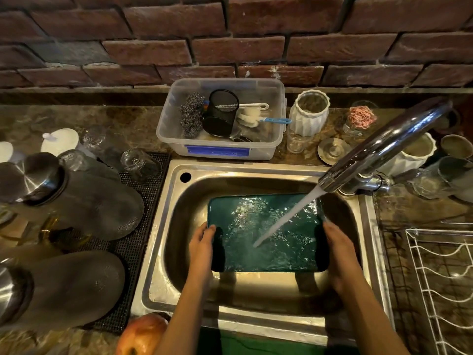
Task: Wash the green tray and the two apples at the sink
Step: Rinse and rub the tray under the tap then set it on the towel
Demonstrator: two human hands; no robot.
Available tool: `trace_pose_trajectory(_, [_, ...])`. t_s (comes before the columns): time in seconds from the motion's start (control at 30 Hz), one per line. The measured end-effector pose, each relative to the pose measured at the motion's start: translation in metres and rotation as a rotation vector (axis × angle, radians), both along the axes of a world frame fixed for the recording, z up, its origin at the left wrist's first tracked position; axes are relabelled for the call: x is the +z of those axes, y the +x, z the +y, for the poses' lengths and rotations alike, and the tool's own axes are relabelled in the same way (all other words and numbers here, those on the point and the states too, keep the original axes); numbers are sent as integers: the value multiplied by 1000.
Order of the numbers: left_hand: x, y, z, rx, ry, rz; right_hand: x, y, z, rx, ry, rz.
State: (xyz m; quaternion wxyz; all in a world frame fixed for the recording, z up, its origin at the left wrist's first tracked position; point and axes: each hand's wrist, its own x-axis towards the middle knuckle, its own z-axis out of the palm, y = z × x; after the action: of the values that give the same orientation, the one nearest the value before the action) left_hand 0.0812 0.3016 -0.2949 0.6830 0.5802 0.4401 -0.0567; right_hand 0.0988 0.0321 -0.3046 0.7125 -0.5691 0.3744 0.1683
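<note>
Fingers of the left hand curl over the left edge of the green tray, gripping it; the right hand clasps the right edge the same way, thumb on the rim, though its fingers lie under the tray and cannot be seen. The tray is held level inside the steel sink, awash with rippling water. A stream from the chrome tap, which reaches in from two o'clock, strikes the tray just right of its middle. One red-and-yellow apple sits on the stone surface at seven o'clock of the sink, partly cut off by the picture's edge. At twelve o'clock, against the brick wall, a clear plastic tub holds a steel scourer, a black mesh cup and what appear to be brushes. Dark upturned jugs rest on a mat at nine o'clock; a white wire rack stands at four o'clock.
</note>
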Motion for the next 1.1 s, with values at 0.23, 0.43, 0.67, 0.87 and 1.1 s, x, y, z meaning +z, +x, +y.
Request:
trace_pose_trajectory(0.23, [-16,-10,-8,-24,-78,198,24,21,5,122,-164,-6])
trace_pose_trajectory(0.43, [-17,-11,-12,-114,-27,282,23,35,2,180,-117,119])
trace_pose_trajectory(0.67, [5,0,-8,-141,40,267,1,29,2,138,-33,290])
trace_pose_trajectory(0.87, [32,3,-11,-169,115,54,-16,5,1,21,89,286])
trace_pose_trajectory(1.1, [35,-3,-3,-78,26,-48,-10,-2,-1,-117,206,152])
